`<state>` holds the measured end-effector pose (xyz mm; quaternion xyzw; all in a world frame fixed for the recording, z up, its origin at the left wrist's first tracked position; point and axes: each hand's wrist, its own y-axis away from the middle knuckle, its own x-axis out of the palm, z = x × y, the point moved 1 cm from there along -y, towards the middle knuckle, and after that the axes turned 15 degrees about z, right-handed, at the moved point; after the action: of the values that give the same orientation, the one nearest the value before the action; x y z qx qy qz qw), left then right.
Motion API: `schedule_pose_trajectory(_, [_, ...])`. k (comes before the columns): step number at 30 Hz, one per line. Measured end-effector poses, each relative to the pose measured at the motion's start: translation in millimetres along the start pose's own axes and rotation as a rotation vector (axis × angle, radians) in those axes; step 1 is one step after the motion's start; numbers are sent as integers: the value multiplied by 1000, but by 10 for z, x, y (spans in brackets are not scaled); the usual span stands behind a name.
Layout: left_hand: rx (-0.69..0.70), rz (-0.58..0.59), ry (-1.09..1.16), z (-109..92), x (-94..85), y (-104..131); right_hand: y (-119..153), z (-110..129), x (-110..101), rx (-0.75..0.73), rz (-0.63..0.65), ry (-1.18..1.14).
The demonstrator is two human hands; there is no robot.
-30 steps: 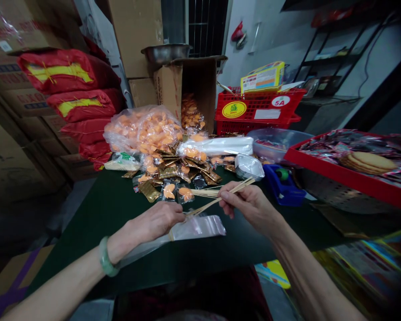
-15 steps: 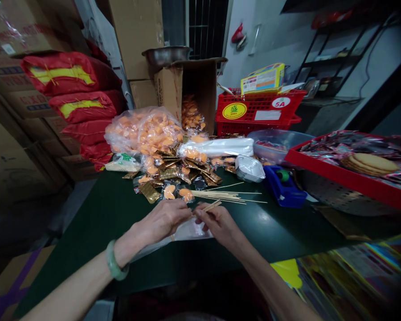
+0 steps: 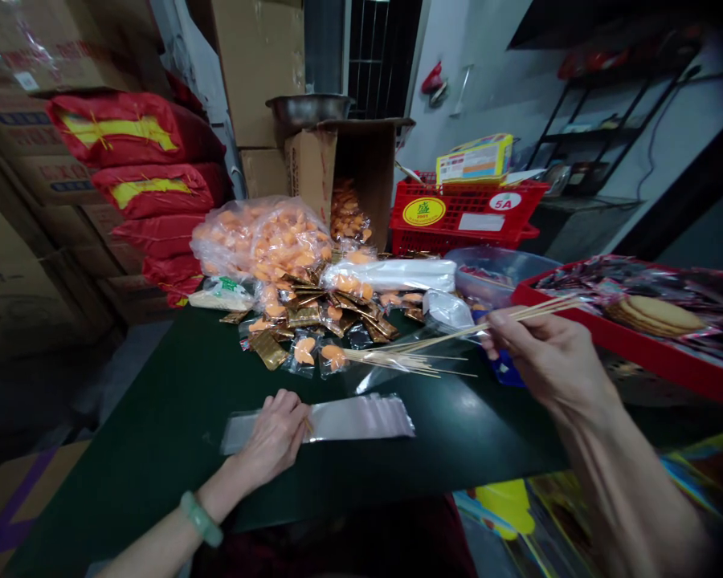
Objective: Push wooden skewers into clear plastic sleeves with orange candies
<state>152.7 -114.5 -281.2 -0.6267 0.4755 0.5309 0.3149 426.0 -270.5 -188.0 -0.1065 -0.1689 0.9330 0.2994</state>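
Observation:
My right hand (image 3: pixel 539 353) is raised at the right, pinching a few thin bamboo skewers (image 3: pixel 548 307) that point down toward the left. A clear plastic sleeve (image 3: pixel 370 377) hangs about their lower ends; whether they are inside it I cannot tell. More skewers (image 3: pixel 425 364) lie fanned on the table under it. Lower left, my left hand (image 3: pixel 277 429), with a green bangle (image 3: pixel 201 518) on its wrist, rests curled on a flat stack of clear plastic sleeves (image 3: pixel 361 417). Short tan stick ends show by its fingers, which are otherwise mostly hidden.
Behind lie gold packets (image 3: pixel 269 350), wrapped orange pieces (image 3: pixel 304 350) and a big bag of them (image 3: pixel 259 233). A blue tape dispenser (image 3: pixel 509 369) sits partly behind my right hand, near a red tray (image 3: pixel 656 353) of packets and biscuits. Red baskets (image 3: pixel 470 210) stand farther back.
My hands were together over the sleeves; now they are apart. My right hand has swung up and right with the skewers, uncovering the sleeve stack. My left hand has moved slightly down and left.

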Motion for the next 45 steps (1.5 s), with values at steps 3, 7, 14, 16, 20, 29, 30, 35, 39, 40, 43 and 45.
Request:
schedule_pose_trajectory(3, [38, -83, 162, -39, -230, -141, -104, 298, 183, 12, 464, 252])
schedule_pose_trajectory(7, [171, -336, 555, -237, -785, -404, -270, 602, 619, -19, 876, 452])
schedule_pose_trajectory(14, [431, -184, 1050, -478, -1367, -503, -456, 875, 895, -213, 955, 511])
schedule_pose_trajectory(16, [407, -193, 1140, -442, -1386, -475, -451, 883, 925, -251, 932, 512])
schedule_pose_trajectory(20, [377, -219, 1246, -378, -1410, -429, -412, 827, 1013, -223, 831, 457])
schedule_pose_trajectory(29, [375, -205, 1238, -457, -1477, -325, -292, 770, 1108, -369, 582, 542])
schedule_pose_trajectory(30, [355, -233, 1217, -475, -1477, -313, -268, 779, 1103, -454, 423, 618])
schedule_pose_trajectory(35, [343, -292, 1071, -606, -1477, -259, -69, 853, 1188, -863, 89, 907])
schedule_pose_trajectory(39, [448, -298, 872, -704, -1497, -218, 15, 834, 1241, -850, 119, 1028])
schedule_pose_trajectory(40, [451, -301, 804, -720, -1501, -210, 27, 818, 1243, -831, 122, 1043])
schedule_pose_trajectory(43, [432, -302, 630, -757, -1507, -195, 58, 768, 1250, -794, 128, 1070])
schedule_pose_trajectory(45, [423, -301, 566, -779, -1511, -189, 54, 750, 1255, -773, 121, 1081])
